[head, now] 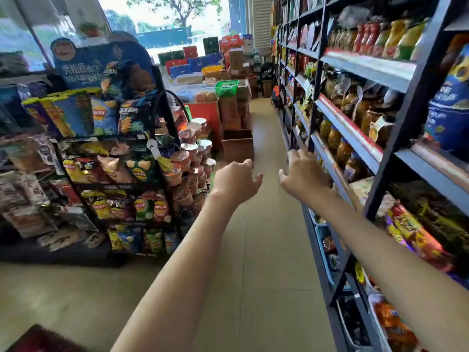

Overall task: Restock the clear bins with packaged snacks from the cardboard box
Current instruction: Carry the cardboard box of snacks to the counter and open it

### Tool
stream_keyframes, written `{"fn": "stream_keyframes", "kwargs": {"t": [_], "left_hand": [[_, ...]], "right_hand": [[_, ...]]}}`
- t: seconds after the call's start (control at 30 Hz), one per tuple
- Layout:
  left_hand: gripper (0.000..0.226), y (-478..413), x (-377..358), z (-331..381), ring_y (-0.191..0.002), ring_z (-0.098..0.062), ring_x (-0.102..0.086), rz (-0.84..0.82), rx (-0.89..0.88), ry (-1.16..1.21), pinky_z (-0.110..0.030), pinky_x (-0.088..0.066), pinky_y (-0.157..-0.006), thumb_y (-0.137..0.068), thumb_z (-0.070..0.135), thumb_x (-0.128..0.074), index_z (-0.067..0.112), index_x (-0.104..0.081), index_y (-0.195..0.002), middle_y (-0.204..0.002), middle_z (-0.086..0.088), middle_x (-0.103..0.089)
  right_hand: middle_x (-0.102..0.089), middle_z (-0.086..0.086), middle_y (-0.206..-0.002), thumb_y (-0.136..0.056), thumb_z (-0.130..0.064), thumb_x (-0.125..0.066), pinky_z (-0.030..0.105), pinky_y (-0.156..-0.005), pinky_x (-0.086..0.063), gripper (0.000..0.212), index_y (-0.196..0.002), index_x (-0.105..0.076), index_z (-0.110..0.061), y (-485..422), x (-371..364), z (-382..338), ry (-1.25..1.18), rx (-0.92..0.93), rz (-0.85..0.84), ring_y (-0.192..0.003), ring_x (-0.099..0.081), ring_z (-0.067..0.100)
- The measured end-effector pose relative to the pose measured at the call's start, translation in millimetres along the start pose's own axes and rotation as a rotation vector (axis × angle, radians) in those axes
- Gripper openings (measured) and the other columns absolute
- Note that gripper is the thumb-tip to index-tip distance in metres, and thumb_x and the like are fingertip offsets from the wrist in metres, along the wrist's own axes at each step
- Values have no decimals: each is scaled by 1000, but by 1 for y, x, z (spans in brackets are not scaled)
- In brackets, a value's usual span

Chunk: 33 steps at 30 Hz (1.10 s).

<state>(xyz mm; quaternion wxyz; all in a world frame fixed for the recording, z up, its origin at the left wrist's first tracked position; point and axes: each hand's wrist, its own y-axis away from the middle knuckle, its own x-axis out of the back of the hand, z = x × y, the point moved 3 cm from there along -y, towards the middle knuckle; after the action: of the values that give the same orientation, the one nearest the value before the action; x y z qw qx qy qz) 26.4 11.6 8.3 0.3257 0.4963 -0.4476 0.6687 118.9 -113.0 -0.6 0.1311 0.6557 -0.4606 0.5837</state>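
Note:
Both my arms stretch forward down a shop aisle. My left hand (234,182) hangs over the floor with its fingers loosely apart and nothing in it. My right hand (303,175) is also empty, fingers spread, close to the front edge of a shelf (330,163) on the right. A brown cardboard box (237,144) stands open on the floor ahead, beyond my left hand. Clear bins (352,323) with packaged snacks sit low on the right shelving. The picture is blurred by motion.
A tall dark shelving unit (396,148) full of snack packs lines the right side. On the left stands a black wire rack of crisp bags (121,174), with stacked noodle cups (193,163) beside it. A green basket (226,87) and gift boxes lie farther back.

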Motion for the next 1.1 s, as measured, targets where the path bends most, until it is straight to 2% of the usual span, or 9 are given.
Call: {"fn": "stream_keyframes", "kwargs": {"t": [0.1, 0.2, 0.3, 0.4, 0.57, 0.77, 0.87, 1.1], "left_hand": [[44, -32, -42, -26, -102, -30, -62, -100, 31, -39, -35, -49, -79, -95, 44, -44, 14, -52, -126, -109, -10, -65], [45, -81, -101, -61, -100, -29, -63, -190, 53, -56, -35, -49, -72, -96, 44, -43, 15, -49, -130, -106, -9, -66], [47, -142, -155, -92, -107, -28, -60, -256, 61, -53, -36, -48, -77, -96, 44, -43, 15, -45, -133, -118, -9, -61], [50, -212, -192, -114, -111, -28, -58, -331, 62, -44, -37, -48, -83, -96, 45, -42, 15, -41, -136, -123, -9, -57], [51, -345, -236, -129, -116, -30, -54, -358, 51, 5, -40, -47, -88, -95, 42, -45, 14, -38, -137, -129, -10, -52], [60, -511, -324, -133, -123, -32, -48, -538, 23, 52, -42, -44, -93, -96, 43, -44, 16, -25, -147, -140, -10, -42], [63, -600, -361, -141, -123, -31, -49, -582, 40, 30, -41, -44, -92, -96, 45, -45, 16, -23, -148, -137, -12, -44], [63, -803, -408, -189, -124, -29, -48, -553, 160, 43, -40, -44, -93, -96, 43, -44, 16, -22, -148, -138, -10, -44]], "right_hand": [[-50, 19, -120, -89, -21, -52, 40, -95, -38, 29, -111, -49, -2, -31, -62, 6, -62, 0, -94, -117, -42, 34], [-47, 16, -126, -90, -19, -51, 38, -94, -37, 36, -123, -45, -3, -76, -138, 15, -77, -7, -211, -121, -39, 32], [-42, 13, -132, -92, -21, -50, 38, -95, -38, 43, -131, -40, -7, -136, -203, 23, -21, -13, -301, -125, -36, 30], [-43, 12, -131, -92, -22, -50, 37, -93, -39, 41, -130, -40, -8, -204, -257, 33, 13, -33, -406, -123, -38, 30], [-43, 10, -130, -91, -24, -50, 37, -90, -39, 41, -129, -41, -10, -320, -311, 61, 53, -53, -455, -123, -39, 28], [-42, 11, -132, -93, -25, -47, 38, -93, -39, 42, -131, -39, -9, -474, -382, 123, 143, -3, -489, -126, -37, 28], [-42, 12, -134, -93, -24, -47, 38, -95, -38, 44, -133, -38, -8, -559, -419, 151, 146, 28, -523, -128, -37, 28], [-43, 10, -132, -92, -24, -48, 37, -95, -39, 44, -133, -37, -10, -785, -480, 183, 125, 94, -500, -126, -39, 26]]}}
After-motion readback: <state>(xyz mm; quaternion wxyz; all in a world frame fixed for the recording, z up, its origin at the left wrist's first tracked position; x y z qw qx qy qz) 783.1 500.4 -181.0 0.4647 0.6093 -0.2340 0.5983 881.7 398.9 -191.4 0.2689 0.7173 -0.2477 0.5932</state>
